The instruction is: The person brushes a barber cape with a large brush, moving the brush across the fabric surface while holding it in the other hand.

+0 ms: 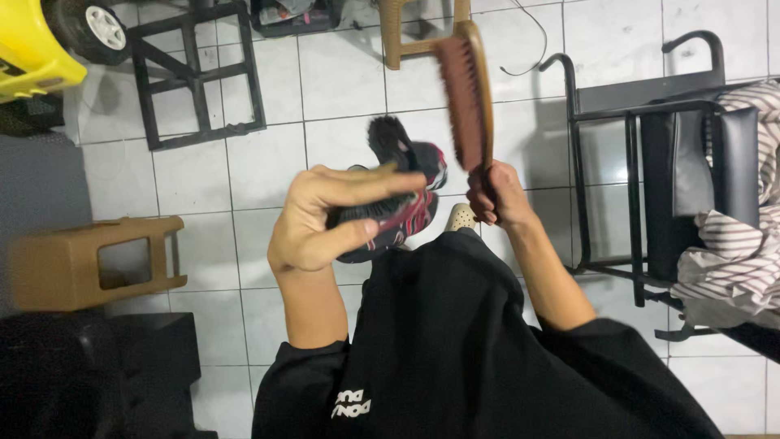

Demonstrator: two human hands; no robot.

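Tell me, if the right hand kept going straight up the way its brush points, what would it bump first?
Probably the tan chair standing on the floor beyond the brush that the right hand holds, though depth is unclear here.

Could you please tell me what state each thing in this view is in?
Left hand: closed around the black and red shoe, held up.
Right hand: gripping the long wooden brush with reddish bristles, raised beside the shoe, apart from it.
Brown plastic stool: tipped on its side.
Black folding chair: standing, striped cloth draped over it.
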